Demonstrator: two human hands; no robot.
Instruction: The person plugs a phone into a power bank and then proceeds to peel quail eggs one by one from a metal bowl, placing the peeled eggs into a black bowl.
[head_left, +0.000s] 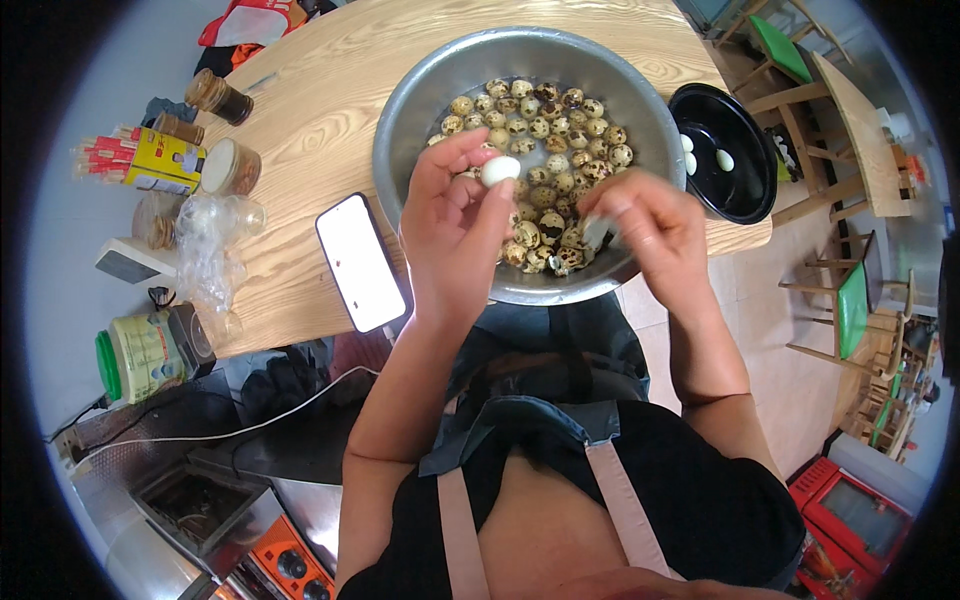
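A peeled white quail egg (501, 172) sits between the thumb and fingers of my left hand (457, 217). That hand is over the left side of a large metal basin (405, 82). Speckled quail eggs (555, 142) in their shells lie in the basin, in what looks like shallow water. Over the basin's right side, my right hand (652, 225) is blurred. A whitish scrap (595, 231), perhaps eggshell, shows at its fingertips; whether it is gripped is unclear. A black bowl (739, 127) right of the basin contains a few peeled eggs (724, 160).
Left of the basin, a lit phone (361, 262) lies on the wooden table (315, 112). Jars (232, 166), a yellow can of red-wrapped sticks (165, 161) and clear plastic (206, 251) line the table's left edge. A white cable (285, 412) runs below. Chairs (851, 307) stand at right.
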